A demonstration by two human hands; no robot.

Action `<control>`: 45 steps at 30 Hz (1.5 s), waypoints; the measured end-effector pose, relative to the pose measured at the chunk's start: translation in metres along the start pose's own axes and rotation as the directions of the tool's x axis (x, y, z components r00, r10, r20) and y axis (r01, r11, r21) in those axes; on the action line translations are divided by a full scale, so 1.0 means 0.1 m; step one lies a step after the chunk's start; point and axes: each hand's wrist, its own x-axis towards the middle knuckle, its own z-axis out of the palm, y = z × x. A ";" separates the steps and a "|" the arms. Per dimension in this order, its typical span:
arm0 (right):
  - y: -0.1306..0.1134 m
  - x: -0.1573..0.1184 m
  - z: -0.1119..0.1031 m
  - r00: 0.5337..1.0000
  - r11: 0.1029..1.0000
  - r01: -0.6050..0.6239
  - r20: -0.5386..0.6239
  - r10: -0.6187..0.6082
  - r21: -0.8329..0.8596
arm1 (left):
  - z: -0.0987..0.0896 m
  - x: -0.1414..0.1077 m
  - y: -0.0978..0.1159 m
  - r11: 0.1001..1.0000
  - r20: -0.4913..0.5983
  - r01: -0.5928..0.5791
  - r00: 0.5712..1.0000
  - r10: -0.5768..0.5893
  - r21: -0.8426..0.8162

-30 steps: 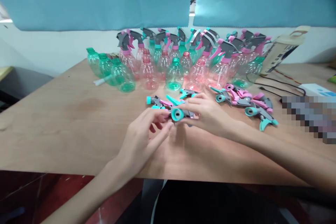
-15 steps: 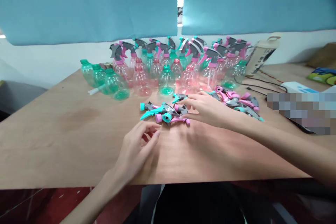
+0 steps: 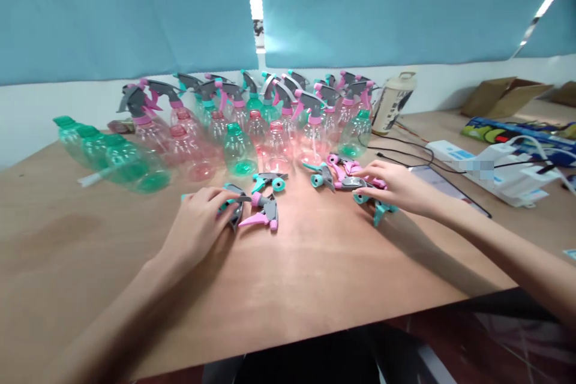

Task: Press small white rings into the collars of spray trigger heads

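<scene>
- The loose spray heads (image 3: 269,212) by the left hand should be lifted one by one, so that the neighbours are not dragged.
- The overlapping pile (image 3: 351,183) is best separated gently.
- The left hand (image 3: 193,222) is held low, its fingers curled over a dark spray head (image 3: 238,210); whether it is gripped cannot be told.
- The right hand (image 3: 400,186) is reached forward, fingers bent over the pile; a grip cannot be confirmed.
- Both groups are laid on the table (image 3: 292,282), before the bottles (image 3: 240,156).
</scene>
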 end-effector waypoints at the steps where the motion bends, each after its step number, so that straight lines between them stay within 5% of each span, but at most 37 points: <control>1: 0.01 0.02 0.02 1.000 1.000 0.011 0.004 -0.011 0.003 | 0.00 0.02 -0.02 1.000 0.009 0.007 1.000 -0.007 0.003; 7: -0.11 0.38 0.26 0.996 0.996 0.087 0.035 -0.088 0.020 | 0.03 0.07 -0.12 0.997 0.023 -0.078 0.997 0.077 0.022; 11: -0.20 0.61 0.37 0.990 0.992 0.130 0.059 -0.129 -0.004 | 0.01 0.09 -0.07 0.999 -0.076 0.015 0.997 -0.017 -0.030; 15: -0.23 0.72 0.40 0.991 0.991 0.124 0.059 -0.122 -0.042 | -0.04 0.13 0.23 0.984 -0.104 0.087 0.989 -0.103 -0.153; 18: -0.28 0.68 0.39 0.993 0.992 0.120 0.024 -0.120 -0.037 | -0.04 0.15 0.57 0.953 -0.062 0.030 0.997 -0.051 -0.301; 22: -0.45 0.46 0.35 0.990 0.991 0.130 -0.066 -0.128 0.022 | 0.06 0.15 0.98 0.899 -0.011 -0.037 0.999 0.036 -0.436; 27: -0.70 0.11 0.37 0.965 0.945 0.198 -0.222 -0.141 0.260 | 0.28 0.11 1.22 0.771 0.009 0.062 0.997 -0.073 -0.634; 33: -0.74 0.05 0.48 0.911 0.891 0.302 -0.379 -0.164 0.340 | 0.46 0.06 1.27 0.784 -0.014 0.038 0.998 -0.059 -0.620; 45: -0.65 0.05 0.67 0.938 0.865 0.259 -0.326 -0.119 0.430 | 0.55 0.11 1.10 0.922 -0.080 -0.086 0.995 0.060 -0.378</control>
